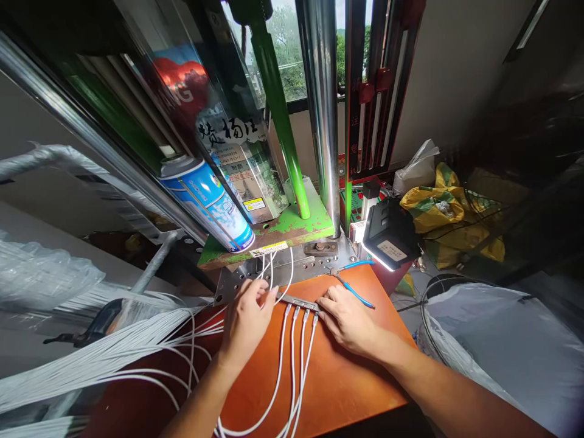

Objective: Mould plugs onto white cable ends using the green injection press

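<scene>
A narrow metal bar (298, 303) lies near the back of the orange-brown work surface (342, 377), with several white cables (281, 347) running from its front edge toward me. My right hand (344, 319) grips the bar's right end with bent fingers. At the bar's left end is my left hand (250, 310), thumb and fingertips brought close together near a white cable; what lies between them is too small to make out. More white cables hang behind the bar from under the green plate (314, 228).
Blue-handled pliers (351, 289) lie behind my right hand. A blue spray can (210, 204) stands on the green plate. A black lamp (390, 237) is at right. Bundled white cables (114, 334) spread left. A lined bin (502, 340) stands at right.
</scene>
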{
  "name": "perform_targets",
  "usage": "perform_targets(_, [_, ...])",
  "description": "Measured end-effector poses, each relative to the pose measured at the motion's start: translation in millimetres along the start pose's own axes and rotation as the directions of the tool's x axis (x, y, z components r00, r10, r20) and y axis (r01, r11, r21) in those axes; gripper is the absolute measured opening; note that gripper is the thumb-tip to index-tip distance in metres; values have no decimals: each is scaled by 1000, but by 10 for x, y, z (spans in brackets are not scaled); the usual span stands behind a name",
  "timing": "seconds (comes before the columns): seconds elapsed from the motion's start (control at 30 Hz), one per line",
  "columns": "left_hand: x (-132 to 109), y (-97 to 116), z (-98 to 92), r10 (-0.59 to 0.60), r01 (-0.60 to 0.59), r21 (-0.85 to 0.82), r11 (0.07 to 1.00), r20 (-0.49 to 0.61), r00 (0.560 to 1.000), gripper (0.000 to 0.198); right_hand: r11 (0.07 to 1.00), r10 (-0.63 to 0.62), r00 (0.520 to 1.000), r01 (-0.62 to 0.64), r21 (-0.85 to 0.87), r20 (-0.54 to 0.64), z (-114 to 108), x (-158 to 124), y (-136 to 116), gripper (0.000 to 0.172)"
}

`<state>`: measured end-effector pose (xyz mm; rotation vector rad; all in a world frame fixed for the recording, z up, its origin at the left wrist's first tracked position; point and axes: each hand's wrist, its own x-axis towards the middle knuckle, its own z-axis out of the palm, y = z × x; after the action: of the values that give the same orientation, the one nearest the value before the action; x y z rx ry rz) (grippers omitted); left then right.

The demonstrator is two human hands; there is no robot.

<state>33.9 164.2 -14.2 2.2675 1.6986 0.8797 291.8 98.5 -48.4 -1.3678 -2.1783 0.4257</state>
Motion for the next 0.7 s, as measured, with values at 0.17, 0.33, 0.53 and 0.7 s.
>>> perform_targets(0.17, [279,-54,234,-23,28,124,992,-39,999,64,999,11,1000,-10,44,-11,9,6,12,20])
perform_targets(0.33, [453,71,413,-202,214,-225,951,76,976,39,998,3,1000,-1,58,-31,31,9,29,21])
perform_targets(0.53, [616,-42,271,-241,376,-537,755,307,921,29,997,2,999,1,75,-35,12,22,31,18])
perform_targets(0.7, [726,-116,130,-151,570,-650,503,583,798,57,997,-1,999,4,76,-38,9,17,33,19])
